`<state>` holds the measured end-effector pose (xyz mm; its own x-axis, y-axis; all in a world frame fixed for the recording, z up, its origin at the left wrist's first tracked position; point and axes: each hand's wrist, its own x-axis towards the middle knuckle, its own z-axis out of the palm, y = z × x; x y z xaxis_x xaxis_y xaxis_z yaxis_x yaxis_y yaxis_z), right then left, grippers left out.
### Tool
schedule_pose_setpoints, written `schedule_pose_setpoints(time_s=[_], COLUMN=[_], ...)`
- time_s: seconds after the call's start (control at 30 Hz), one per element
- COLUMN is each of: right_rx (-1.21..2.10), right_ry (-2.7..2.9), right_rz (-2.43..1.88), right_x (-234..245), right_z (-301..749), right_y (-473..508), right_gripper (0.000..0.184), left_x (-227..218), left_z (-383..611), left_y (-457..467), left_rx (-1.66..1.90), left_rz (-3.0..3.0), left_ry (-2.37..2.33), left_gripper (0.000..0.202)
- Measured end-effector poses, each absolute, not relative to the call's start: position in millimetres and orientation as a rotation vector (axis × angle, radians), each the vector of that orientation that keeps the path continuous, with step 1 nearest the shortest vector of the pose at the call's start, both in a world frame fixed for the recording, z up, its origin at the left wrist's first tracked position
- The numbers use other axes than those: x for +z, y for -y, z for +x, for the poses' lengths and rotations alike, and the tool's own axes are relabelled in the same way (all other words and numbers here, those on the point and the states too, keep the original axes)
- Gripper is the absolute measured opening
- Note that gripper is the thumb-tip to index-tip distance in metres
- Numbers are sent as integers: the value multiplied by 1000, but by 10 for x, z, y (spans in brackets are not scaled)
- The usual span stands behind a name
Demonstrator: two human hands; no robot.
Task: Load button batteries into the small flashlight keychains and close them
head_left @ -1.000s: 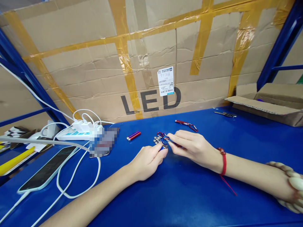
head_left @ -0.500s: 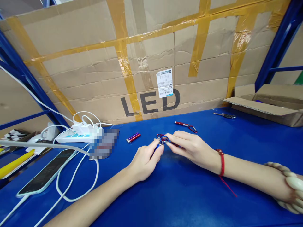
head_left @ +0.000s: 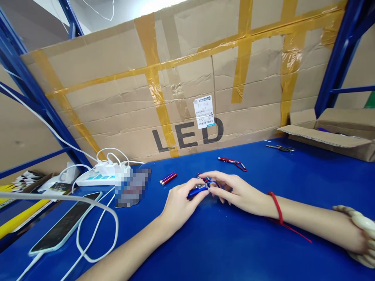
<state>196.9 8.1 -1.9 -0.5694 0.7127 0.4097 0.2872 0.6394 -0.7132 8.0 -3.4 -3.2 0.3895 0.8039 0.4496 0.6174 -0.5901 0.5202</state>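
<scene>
My left hand pinches a small blue keychain flashlight between thumb and fingers, just above the blue table. My right hand meets it from the right, its fingertips closed on the flashlight's end, where red and blue clip rings show. A red string bracelet circles my right wrist. A purple-and-red flashlight lies on the table to the left of my hands. A red flashlight with a clip lies behind them.
A taped cardboard sheet marked LED stands at the table's back. A power strip with white cables and a phone lie at the left. An open cardboard box and a key sit at the right. Blue shelf posts frame both sides.
The small silver discs seen by my fingers a second ago are out of sight. The blue flashlight now shows lengthwise in my left fingers. The view has tilted up a little.
</scene>
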Motion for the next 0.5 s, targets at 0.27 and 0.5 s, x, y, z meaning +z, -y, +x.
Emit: schedule_pose_setpoints(time_s=[0.27, 0.5], right_rx=[857, 1050], right_ry=[2069, 1572], right_rz=[-768, -851], right_x=[-19, 42], right_z=[1952, 2013], right_y=[-84, -248], right_gripper=[33, 34], left_x=[-46, -38], left_z=[102, 93], left_y=[21, -5], left_rx=[1065, 1043], left_rz=[2254, 2230], left_ry=[-1440, -1537], left_gripper=[28, 28])
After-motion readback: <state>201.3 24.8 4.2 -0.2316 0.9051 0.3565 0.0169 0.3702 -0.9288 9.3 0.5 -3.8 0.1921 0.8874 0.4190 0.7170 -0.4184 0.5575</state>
